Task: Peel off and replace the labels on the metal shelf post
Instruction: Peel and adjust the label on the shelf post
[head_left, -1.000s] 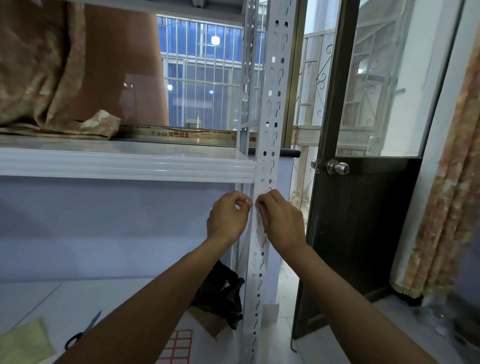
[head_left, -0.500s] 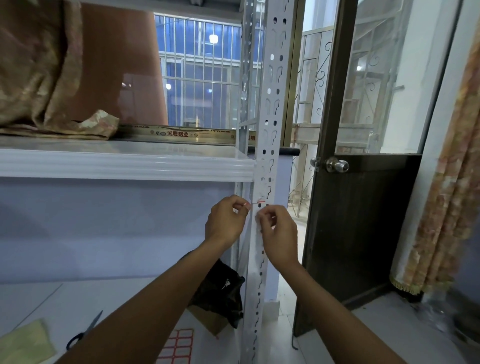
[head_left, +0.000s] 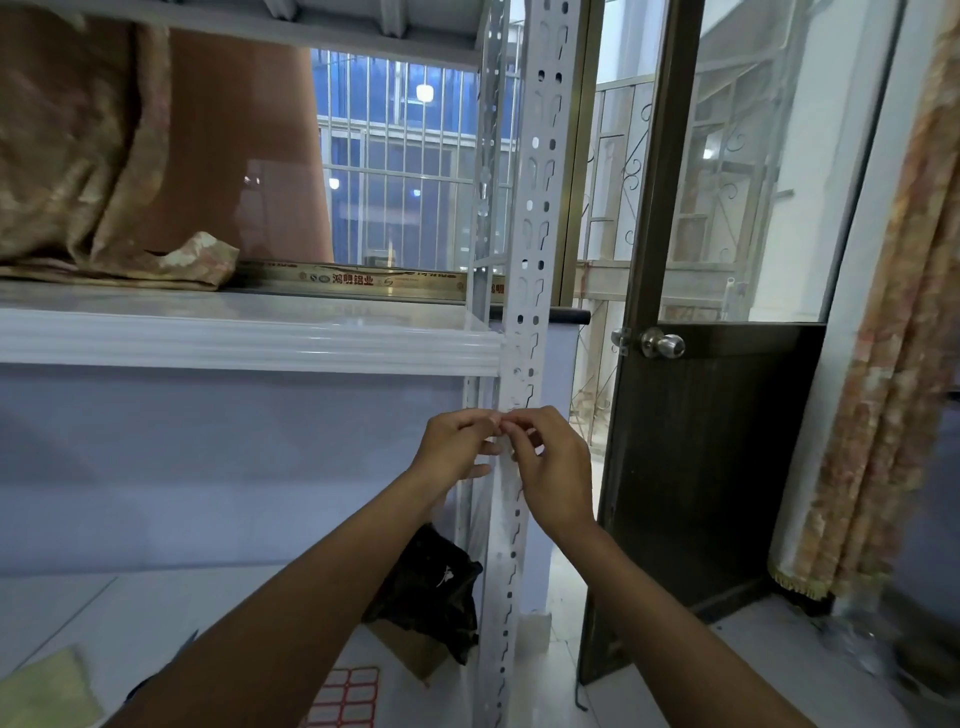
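The white perforated metal shelf post (head_left: 535, 208) runs from top to bottom in the middle of the view. My left hand (head_left: 457, 441) and my right hand (head_left: 550, 462) meet in front of it, just below the white shelf edge (head_left: 249, 340). Their fingertips pinch together on a small label (head_left: 500, 426), which the fingers almost wholly hide. A sheet of red-bordered labels (head_left: 345, 696) lies on the lower shelf, under my left forearm.
A black bag (head_left: 431, 587) sits behind the post on the lower shelf, with a yellow-green cloth (head_left: 47, 691) at far left. Patterned fabric (head_left: 78, 156) and a long box (head_left: 363, 280) lie on the upper shelf. A dark door with a knob (head_left: 662, 344) and a curtain (head_left: 883, 364) stand to the right.
Half a second ago the hands were slightly apart with a red-edged label showing between them. Now the fingertips have closed together again over it at the post.
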